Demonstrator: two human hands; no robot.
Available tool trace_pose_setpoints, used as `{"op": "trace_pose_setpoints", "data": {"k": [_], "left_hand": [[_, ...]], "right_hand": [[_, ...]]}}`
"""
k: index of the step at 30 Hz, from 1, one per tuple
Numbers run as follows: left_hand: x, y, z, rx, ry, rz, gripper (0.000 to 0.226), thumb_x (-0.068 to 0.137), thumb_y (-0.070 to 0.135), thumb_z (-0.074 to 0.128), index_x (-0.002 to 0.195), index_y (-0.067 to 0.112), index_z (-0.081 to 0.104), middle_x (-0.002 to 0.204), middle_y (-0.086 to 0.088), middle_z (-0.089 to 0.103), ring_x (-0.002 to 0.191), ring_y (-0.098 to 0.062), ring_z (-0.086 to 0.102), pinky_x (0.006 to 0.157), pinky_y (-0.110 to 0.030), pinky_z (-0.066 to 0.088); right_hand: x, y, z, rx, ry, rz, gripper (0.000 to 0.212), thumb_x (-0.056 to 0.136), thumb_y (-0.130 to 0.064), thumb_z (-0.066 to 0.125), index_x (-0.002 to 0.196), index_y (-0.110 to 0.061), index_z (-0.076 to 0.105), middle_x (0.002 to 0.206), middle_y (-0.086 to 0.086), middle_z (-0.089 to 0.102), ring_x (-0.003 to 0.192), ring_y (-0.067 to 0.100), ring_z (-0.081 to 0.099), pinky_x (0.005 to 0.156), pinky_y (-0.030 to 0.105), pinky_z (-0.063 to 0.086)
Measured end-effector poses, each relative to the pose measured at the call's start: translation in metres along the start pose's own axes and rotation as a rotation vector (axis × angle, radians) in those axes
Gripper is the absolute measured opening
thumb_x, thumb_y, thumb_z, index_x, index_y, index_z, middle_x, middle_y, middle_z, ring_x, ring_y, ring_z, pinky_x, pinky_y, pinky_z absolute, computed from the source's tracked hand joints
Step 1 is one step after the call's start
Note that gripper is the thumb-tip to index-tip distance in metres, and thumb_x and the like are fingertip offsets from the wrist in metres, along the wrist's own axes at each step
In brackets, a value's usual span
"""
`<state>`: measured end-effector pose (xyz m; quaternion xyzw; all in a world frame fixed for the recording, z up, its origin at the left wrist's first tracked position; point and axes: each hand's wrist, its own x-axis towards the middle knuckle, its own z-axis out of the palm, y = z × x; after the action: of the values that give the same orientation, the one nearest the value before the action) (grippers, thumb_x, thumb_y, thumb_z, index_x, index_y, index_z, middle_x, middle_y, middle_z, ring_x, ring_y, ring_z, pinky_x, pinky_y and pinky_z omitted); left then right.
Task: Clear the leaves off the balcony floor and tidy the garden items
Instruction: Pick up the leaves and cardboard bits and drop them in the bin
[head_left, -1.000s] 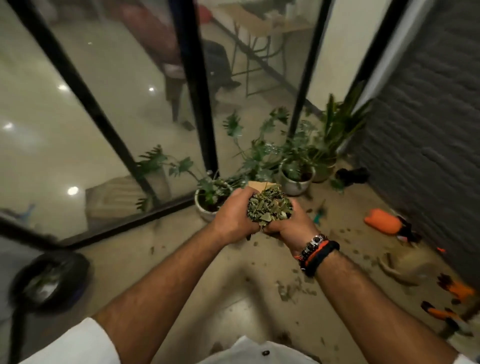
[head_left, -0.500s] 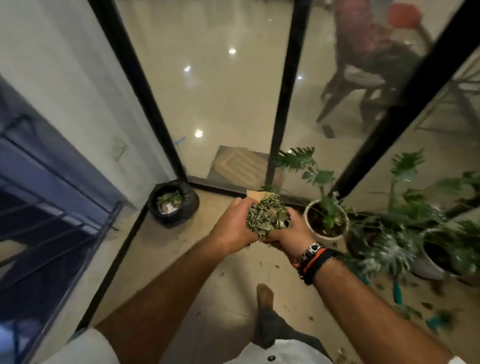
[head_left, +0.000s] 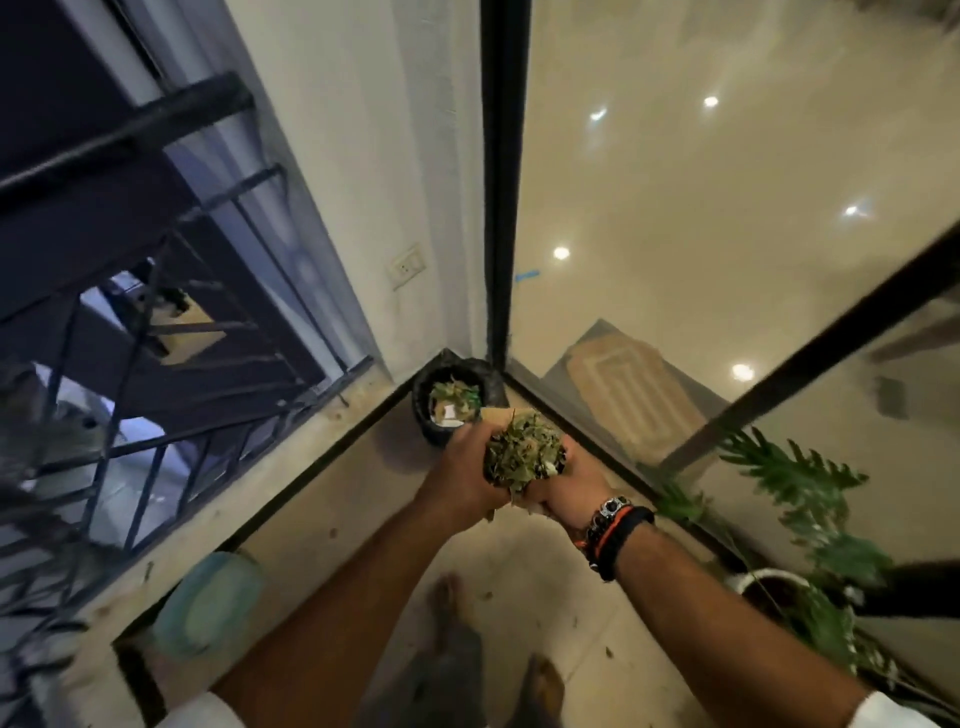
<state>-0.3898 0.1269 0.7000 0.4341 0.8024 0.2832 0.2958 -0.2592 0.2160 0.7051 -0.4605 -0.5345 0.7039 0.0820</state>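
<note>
A heap of dry green leaves (head_left: 522, 457) is cupped between my two hands at chest height, with a scrap of brown card (head_left: 501, 414) sticking up behind it. My left hand (head_left: 460, 480) presses the pile from the left, my right hand (head_left: 569, 493) from the right and below. Just beyond them, in the balcony corner, stands a bin lined with a black bag (head_left: 457, 395); it holds leaves and some white scraps. A few stray leaves lie on the tiled floor (head_left: 540, 587) near my bare feet.
A black metal railing (head_left: 156, 322) runs along the left above a concrete ledge. A pale teal round object (head_left: 208, 603) leans by that ledge. Glass panels in black frames (head_left: 501, 182) close the right side. A potted plant in a white pot (head_left: 810, 561) stands low on the right.
The view has swung left, from the row of plants to the corner. The bin has come closer, right beyond my hands. Both hands still hold the same pile of leaves.
</note>
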Motion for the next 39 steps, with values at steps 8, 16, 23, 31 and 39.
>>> {"op": "trace_pose_setpoints", "data": {"k": [8,16,23,31,39], "left_hand": [[0.130,-0.093,-0.019,-0.059,-0.017,-0.089,0.077,0.067,0.013,0.079,0.136,0.017,0.046,0.130,-0.004,0.043,0.120,-0.020,0.047,0.099,-0.031,0.044],[0.275,-0.218,0.014,-0.090,-0.015,-0.180,0.078,0.072,0.014,0.080,0.140,0.021,0.043,0.134,-0.003,0.042,0.123,-0.019,0.047,0.100,-0.031,0.045],[0.371,-0.335,0.085,-0.128,0.017,-0.297,0.079,0.069,0.017,0.085,0.139,0.019,0.046,0.135,-0.009,0.044,0.124,-0.026,0.048,0.104,-0.040,0.044],[0.441,-0.404,0.138,-0.093,0.015,-0.434,0.083,0.069,0.021,0.085,0.141,0.023,0.043,0.140,-0.013,0.036,0.128,-0.032,0.044,0.107,-0.038,0.040],[0.441,-0.403,0.132,-0.244,0.124,-0.519,0.102,0.070,0.012,0.085,0.153,0.024,0.026,0.153,-0.010,0.023,0.141,-0.026,0.030,0.116,-0.041,0.033]], "right_hand": [[0.160,-0.016,0.043,-0.050,-0.084,0.100,0.046,0.048,0.009,0.066,0.091,-0.004,0.056,0.062,0.001,0.059,0.054,0.017,0.051,0.045,0.022,0.040],[0.352,0.020,0.074,-0.115,-0.083,0.192,0.050,0.054,0.002,0.077,0.100,-0.011,0.062,0.093,0.027,0.065,0.069,0.030,0.062,0.063,0.048,0.055],[0.503,0.101,0.092,-0.181,-0.107,0.229,0.050,0.069,0.018,0.066,0.111,-0.010,0.062,0.102,0.019,0.068,0.082,0.031,0.064,0.056,0.037,0.055],[0.601,0.158,0.100,-0.365,-0.040,0.236,0.084,0.069,-0.007,0.081,0.142,-0.013,0.040,0.136,0.010,0.052,0.122,0.031,0.051,0.098,0.043,0.048],[0.611,0.154,0.084,-0.339,0.014,0.298,0.107,0.060,-0.030,0.082,0.147,-0.042,0.020,0.133,-0.003,0.051,0.114,0.028,0.058,0.089,0.049,0.056]]}}
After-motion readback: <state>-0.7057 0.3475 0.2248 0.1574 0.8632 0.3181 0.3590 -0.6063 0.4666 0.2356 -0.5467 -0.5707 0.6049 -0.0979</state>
